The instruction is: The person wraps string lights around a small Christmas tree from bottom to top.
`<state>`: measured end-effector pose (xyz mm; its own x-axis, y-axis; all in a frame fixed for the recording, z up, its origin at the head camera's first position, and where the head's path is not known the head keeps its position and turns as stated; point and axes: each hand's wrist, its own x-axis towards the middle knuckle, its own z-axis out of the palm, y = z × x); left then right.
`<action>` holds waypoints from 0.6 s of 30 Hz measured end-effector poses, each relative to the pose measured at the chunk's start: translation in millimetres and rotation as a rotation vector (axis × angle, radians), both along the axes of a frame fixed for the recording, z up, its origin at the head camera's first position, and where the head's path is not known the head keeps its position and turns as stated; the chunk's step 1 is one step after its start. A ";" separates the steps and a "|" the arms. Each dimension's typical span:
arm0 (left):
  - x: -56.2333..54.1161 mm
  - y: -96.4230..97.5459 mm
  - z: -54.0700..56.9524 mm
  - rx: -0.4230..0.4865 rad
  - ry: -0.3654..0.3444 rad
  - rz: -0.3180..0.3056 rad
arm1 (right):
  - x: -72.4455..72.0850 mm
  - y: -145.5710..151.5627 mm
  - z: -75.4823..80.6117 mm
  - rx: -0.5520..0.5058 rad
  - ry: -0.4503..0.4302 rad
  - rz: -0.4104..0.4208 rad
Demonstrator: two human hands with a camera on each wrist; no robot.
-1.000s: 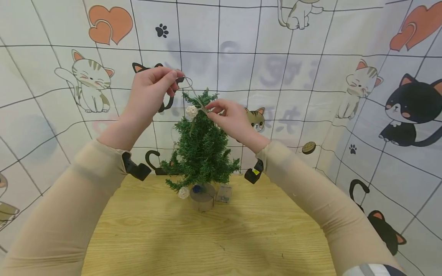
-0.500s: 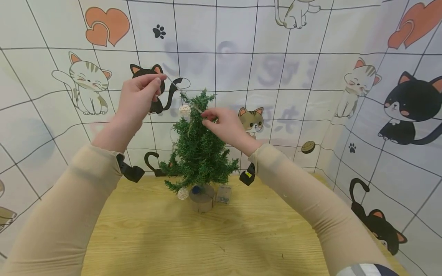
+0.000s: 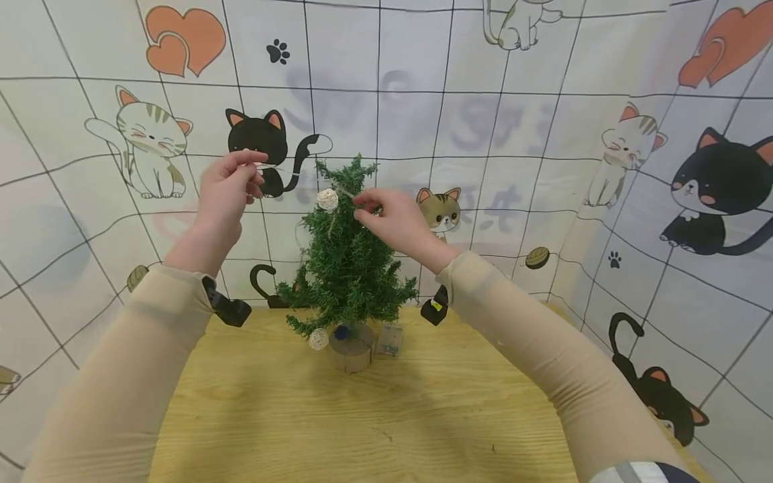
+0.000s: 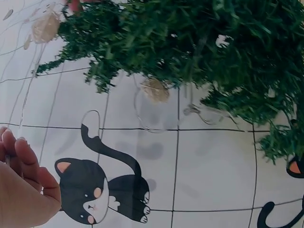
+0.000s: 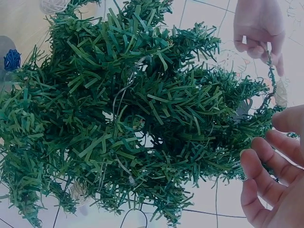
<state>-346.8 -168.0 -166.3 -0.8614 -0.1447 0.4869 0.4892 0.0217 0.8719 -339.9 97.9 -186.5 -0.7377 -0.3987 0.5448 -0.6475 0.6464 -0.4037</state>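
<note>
A small green artificial Christmas tree (image 3: 356, 268) stands upright on a round wooden base (image 3: 352, 355). Clear-wired string lights (image 4: 27, 95) with pale wicker balls run through its branches. One wicker ball (image 3: 328, 198) hangs by the treetop, another wicker ball (image 3: 319, 339) low at the left, and a third wicker ball (image 4: 156, 90) among the branches. My left hand (image 3: 225, 191), out left of the treetop, pinches the wire, which stretches from its fingertips toward the tree. Close against the upper branches, my right hand (image 3: 395, 221) pinches the wire near the top ball.
A small flat box (image 3: 390, 340) lies right of the base on the wooden table (image 3: 386, 416). On the base sits a dark blue ball (image 5: 12, 60). A cat-print cloth (image 3: 410, 54) hangs close behind the tree and along the sides.
My left hand has moved left and down from above the treetop, drawing the wire out to nearly level. The right hand shifted slightly left and down, then stayed by the upper branches.
</note>
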 end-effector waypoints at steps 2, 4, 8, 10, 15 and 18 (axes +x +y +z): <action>-1.9 -0.2 -6.0 -0.042 -0.009 0.023 | -0.3 0.2 -0.6 -0.005 -0.011 -0.005; -3.2 -0.9 -12.6 -0.135 -0.027 0.054 | -0.7 0.4 -0.7 -0.006 -0.018 -0.011; -3.3 -3.7 -26.2 -0.370 -0.095 0.099 | -0.7 0.3 0.1 -0.009 -0.037 -0.016; -4.3 -5.1 -32.7 -0.473 -0.133 0.095 | -0.7 0.0 0.3 -0.004 -0.041 -0.019; -9.4 -4.7 -42.0 -0.589 -0.173 0.050 | -1.1 1.5 1.1 0.014 -0.038 -0.014; -13.4 -1.4 -40.7 -0.611 -0.182 0.052 | -2.0 5.5 3.9 -0.017 -0.037 -0.014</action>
